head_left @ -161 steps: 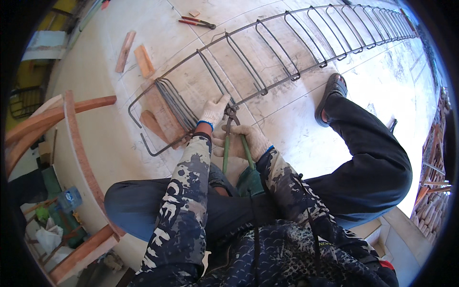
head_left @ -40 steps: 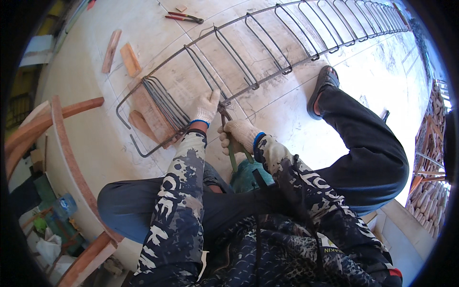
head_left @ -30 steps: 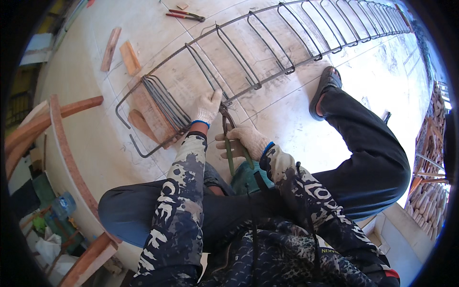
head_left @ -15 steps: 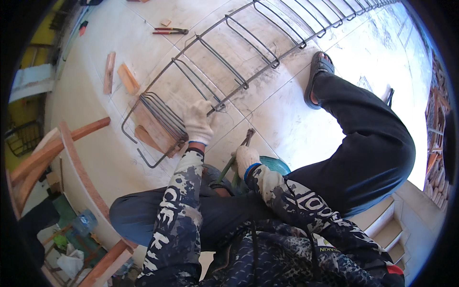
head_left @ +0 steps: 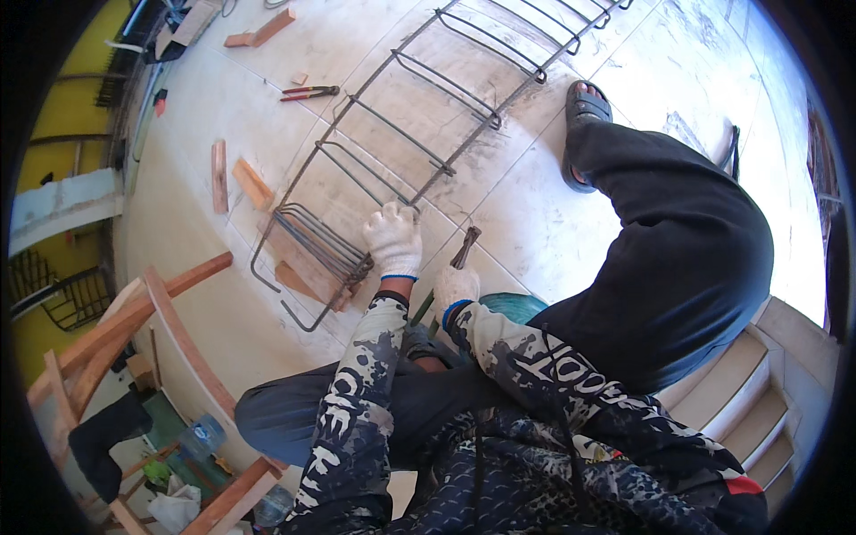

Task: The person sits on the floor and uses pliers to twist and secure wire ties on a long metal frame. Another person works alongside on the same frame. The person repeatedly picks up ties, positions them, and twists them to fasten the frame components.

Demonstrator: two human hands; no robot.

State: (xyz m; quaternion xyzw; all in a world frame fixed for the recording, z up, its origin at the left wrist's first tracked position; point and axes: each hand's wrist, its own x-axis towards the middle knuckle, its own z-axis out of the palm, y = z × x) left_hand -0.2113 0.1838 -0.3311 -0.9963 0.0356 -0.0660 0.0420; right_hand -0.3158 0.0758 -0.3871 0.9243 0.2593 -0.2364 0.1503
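Observation:
My left hand, in a white knit glove, is closed at the near rail of a steel rebar cage, beside a corner where a crossbar meets it. My right hand, gloved too, grips a pair of pincers by the green handles. Their metal jaws point away from me, a little right of the cage and apart from it. Thin tie wire shows faintly on the floor by the jaws. Left of my left hand, several bent stirrups are bunched at the cage's near end. My glove hides part of the rail.
Red-handled pincers and wood offcuts lie on the tiled floor beyond the cage. A curved wooden frame stands at left. My sandalled foot is right of the cage. Steps descend at lower right. A green rounded object sits by my knee.
The view has shifted, so the cage and floor items appear lower and the wooden frame farther right. My left hand has moved slightly right along the cage. The pincers stay in my right hand.

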